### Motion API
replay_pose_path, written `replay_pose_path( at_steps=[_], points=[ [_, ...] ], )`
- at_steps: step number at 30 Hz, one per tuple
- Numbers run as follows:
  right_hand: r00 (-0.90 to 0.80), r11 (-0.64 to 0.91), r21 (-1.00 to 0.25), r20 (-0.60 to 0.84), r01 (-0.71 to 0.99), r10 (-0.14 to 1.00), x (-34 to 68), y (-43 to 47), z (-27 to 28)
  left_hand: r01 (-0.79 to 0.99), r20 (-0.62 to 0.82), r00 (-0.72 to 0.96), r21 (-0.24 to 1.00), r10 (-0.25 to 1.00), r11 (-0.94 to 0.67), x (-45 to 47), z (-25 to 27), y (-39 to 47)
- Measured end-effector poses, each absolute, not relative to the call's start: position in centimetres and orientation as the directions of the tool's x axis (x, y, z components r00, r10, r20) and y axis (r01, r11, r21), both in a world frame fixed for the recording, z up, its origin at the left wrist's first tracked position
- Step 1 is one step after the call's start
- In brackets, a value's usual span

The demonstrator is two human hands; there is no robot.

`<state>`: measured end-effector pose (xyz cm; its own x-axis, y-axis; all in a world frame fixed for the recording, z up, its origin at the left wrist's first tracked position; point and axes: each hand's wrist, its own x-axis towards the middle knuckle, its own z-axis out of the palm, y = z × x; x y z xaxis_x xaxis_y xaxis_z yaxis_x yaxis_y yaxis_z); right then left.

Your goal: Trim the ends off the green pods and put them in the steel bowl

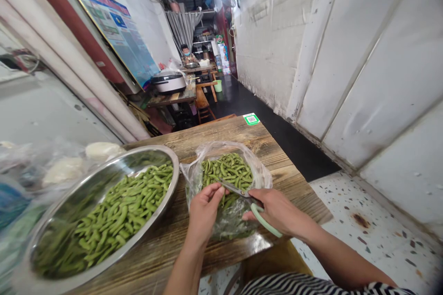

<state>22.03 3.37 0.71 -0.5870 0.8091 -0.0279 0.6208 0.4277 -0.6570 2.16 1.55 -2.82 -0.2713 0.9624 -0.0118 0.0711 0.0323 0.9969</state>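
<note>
in the head view, my left hand (205, 207) pinches a green pod (218, 178) by the scissors (236, 189) gripped in my right hand (278, 212), over a plastic bag (265, 176) of pods (230, 168) on the tabletop (290, 182); a steel bowl (121, 166) sits at the bag's nine o'clock.

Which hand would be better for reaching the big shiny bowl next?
Probably the left hand: it's nearer the bowl, which stands on that side, while the right hand is farther away and holds the scissors.
</note>
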Motion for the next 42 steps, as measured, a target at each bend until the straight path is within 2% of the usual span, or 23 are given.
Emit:
replay_pose_path(
  at_steps=[6,12,15,18,22,24,32,42],
  points=[
    [-0.581,0.456,-0.606,-0.013,0.652,0.814,22.2,3.6,0.3,0.217,0.017,-0.323,0.974,0.946,0.057,1.7,-3.6,1.7],
    [-0.575,0.405,-0.650,-0.060,0.643,0.816,22.5,3.8,-0.4,0.246,0.007,-0.315,0.966,0.949,0.074,1.6,-3.3,1.7],
    [-0.557,0.390,-0.671,-0.042,0.630,0.829,22.8,4.0,-0.6,0.124,-0.013,-0.365,0.990,0.931,0.063,1.8,-3.1,1.7],
    [-0.535,0.359,-0.704,-0.035,0.613,0.844,23.1,4.0,-0.3,-0.108,-0.032,-0.413,0.994,0.910,-0.014,2.2,-2.5,1.7],
    [-0.634,0.353,-0.781,-0.071,0.516,0.770,23.4,3.5,0.7,-0.418,-0.140,-0.415,0.907,0.899,-0.052,2.6,-1.2,1.6],
    [-0.672,0.364,-0.796,-0.072,0.484,0.737,23.3,3.2,1.1,-0.504,-0.179,-0.425,0.861,0.887,-0.067,2.7,-0.8,1.6],
    [-0.663,0.347,-0.799,-0.084,0.491,0.744,23.1,3.1,1.2,-0.576,-0.240,-0.413,0.816,0.878,-0.048,3.0,-0.5,1.4],
    [-0.686,0.383,-0.795,-0.056,0.470,0.725,22.9,3.5,0.9,-0.533,-0.222,-0.446,0.844,0.867,-0.058,3.4,-0.9,1.4]
  ],
)
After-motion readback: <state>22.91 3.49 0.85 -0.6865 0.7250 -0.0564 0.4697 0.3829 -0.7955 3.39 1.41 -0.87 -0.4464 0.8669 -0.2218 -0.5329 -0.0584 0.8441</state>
